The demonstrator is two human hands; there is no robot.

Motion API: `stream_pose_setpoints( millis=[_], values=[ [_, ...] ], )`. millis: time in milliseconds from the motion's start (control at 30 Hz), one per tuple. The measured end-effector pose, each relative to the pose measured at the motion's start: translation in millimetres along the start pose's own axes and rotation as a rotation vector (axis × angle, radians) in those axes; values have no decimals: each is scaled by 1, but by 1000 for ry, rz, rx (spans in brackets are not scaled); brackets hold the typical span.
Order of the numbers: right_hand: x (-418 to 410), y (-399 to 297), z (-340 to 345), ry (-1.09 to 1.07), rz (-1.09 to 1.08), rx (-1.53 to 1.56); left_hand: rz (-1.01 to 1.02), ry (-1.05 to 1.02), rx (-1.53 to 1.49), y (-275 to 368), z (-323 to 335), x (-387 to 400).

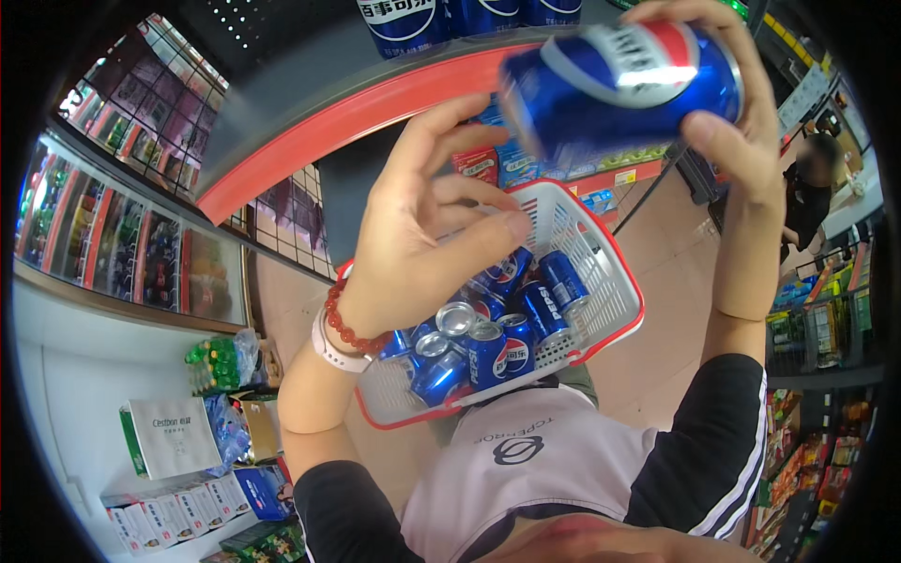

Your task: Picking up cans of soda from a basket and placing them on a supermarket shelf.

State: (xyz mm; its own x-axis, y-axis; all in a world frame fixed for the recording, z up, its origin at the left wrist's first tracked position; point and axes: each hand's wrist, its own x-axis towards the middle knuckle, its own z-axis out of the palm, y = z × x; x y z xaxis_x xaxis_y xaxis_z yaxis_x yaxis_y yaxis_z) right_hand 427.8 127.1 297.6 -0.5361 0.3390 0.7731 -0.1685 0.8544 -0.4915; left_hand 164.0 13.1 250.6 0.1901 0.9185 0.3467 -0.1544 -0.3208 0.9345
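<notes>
My right hand (pixel 739 112) grips a blue Pepsi can (pixel 619 84) by its end, tilted on its side above the red shelf edge (pixel 338 141). The can is slightly blurred. Close to its other end, my left hand (pixel 436 204) is raised with curled, parted fingers and holds nothing; a red bead bracelet and a pale watch band circle that wrist. Below both hands, a white shopping basket (pixel 609 281) with a red rim holds several Pepsi cans (pixel 486 352), lying at mixed angles. My left hand and forearm hide part of the basket.
Several Pepsi cans (pixel 405 24) stand on the dark shelf at the top. Boxed drinks (pixel 521 165) fill a lower shelf. At left are a glass-door drinks cooler (pixel 141 246), cartons (pixel 176 517) and wrapped bottles (pixel 211 366). A person (pixel 809 190) is at far right near stocked racks (pixel 816 324).
</notes>
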Motion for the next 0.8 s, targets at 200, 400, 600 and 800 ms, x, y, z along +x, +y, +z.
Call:
stream_pose_setpoints(
  millis=[200,400,600,800],
  values=[
    [38,20,-91,61,11,-540,275,200,464,5,-28,29],
    [86,54,-121,-341,250,-869,308,445,656,19,-76,92],
    [119,80,-115,-462,523,-586,75,304,596,17,-97,121],
    [131,121,-104,-96,266,-384,35,196,691,14,-110,141]
  ],
)
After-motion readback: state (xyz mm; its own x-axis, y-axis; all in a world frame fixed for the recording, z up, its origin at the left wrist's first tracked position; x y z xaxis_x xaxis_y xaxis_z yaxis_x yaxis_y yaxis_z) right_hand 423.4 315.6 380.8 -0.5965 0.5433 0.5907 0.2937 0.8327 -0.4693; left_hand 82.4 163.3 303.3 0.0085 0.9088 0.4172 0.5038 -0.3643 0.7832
